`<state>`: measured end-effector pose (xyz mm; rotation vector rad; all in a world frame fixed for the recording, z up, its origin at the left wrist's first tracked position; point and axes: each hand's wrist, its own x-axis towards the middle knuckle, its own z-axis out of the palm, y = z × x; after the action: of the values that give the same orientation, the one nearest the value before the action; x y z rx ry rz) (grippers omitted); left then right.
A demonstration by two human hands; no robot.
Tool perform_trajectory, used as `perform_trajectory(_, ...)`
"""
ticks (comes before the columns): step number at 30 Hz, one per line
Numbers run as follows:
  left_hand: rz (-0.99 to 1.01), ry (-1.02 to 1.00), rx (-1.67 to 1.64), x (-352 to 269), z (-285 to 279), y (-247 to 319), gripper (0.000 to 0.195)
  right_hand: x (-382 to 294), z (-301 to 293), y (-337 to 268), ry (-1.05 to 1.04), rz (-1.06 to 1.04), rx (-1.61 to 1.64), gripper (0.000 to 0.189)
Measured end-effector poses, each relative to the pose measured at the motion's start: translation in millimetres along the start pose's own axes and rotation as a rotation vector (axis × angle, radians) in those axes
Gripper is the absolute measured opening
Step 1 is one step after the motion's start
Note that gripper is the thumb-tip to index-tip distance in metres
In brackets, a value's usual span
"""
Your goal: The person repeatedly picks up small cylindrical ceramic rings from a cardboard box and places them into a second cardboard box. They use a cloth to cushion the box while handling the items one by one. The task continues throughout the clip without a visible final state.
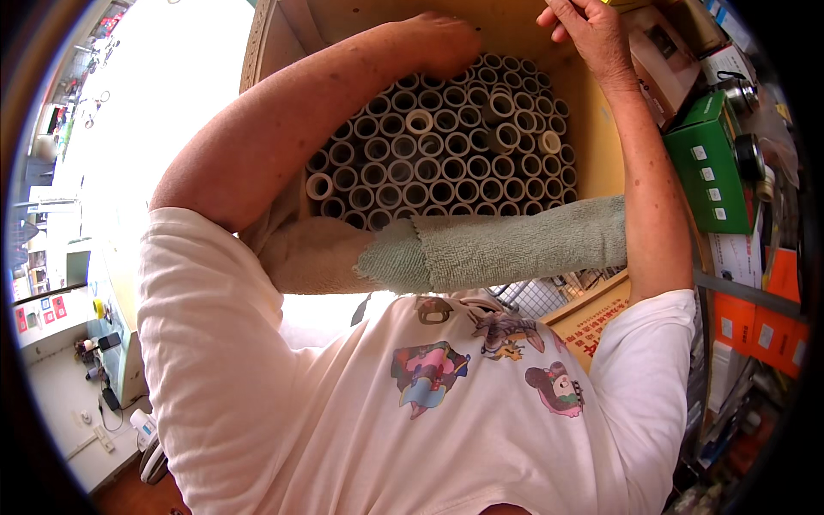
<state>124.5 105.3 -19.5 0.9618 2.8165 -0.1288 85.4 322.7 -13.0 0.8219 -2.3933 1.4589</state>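
Note:
My left hand [445,44] reaches over the far left part of a wooden box [595,138]. Its fingers are turned away and blurred, so any grip is hidden. Inside the box, many grey plastic-looking tubes [443,156] are packed side by side, open ends facing me. A few sit higher than their neighbours, and some, like one pale ring-ended tube [419,121], are lighter. My right hand [593,35] is raised at the far right side of the box, fingers bent and partly cut off by the top edge. A bit of something yellow shows beside it; contact is unclear.
Rolled terry towels [515,248] cover the box's near edge, against my forearm. At right stand a green carton [711,164], a metal flask [740,90] and orange boxes [759,328]. A board with red writing [595,325] lies below. A cluttered white counter [61,386] is at left.

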Motion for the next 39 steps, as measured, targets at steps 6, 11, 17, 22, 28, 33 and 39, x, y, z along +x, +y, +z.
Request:
perform_trajectory(6, 0.204, 0.085, -0.254, 2.0, -6.8, 19.2, 0.016, 0.5, 1.4, -2.0, -0.008, 0.027, 0.007, 0.025)
perform_trajectory(11, 0.308, 0.068, -0.27, -2.8, 8.4, 25.2, 0.015, -1.6, 0.1, -4.2, -0.008, -0.015, 0.015, 0.025)
perform_trajectory(17, 0.282, 0.072, -0.185, 2.7, 0.4, 31.0, 0.014, -0.6, -0.7, -6.5, 0.012, 0.006, -0.021, 0.025)
perform_trajectory(22, 0.202, 0.346, -0.276, 9.1, 5.0, 7.4, 0.016, 0.3, -0.2, -9.4, 0.01, 0.013, -0.024, 0.025)
perform_trajectory(28, 0.031, 0.205, -0.169, 17.8, 42.8, -1.7, 0.017, -0.4, 2.2, -6.1, 0.01, 0.001, -0.002, 0.024)
perform_trajectory(33, 0.018, 0.112, -0.144, 22.4, 42.0, -4.6, 0.018, 0.8, 1.1, 0.8, 0.001, -0.005, 0.029, 0.023)
perform_trajectory(39, 0.016, 0.154, -0.134, 20.8, 48.9, 1.1, 0.019, -1.2, 1.2, -4.6, 0.006, 0.04, 0.013, 0.024)
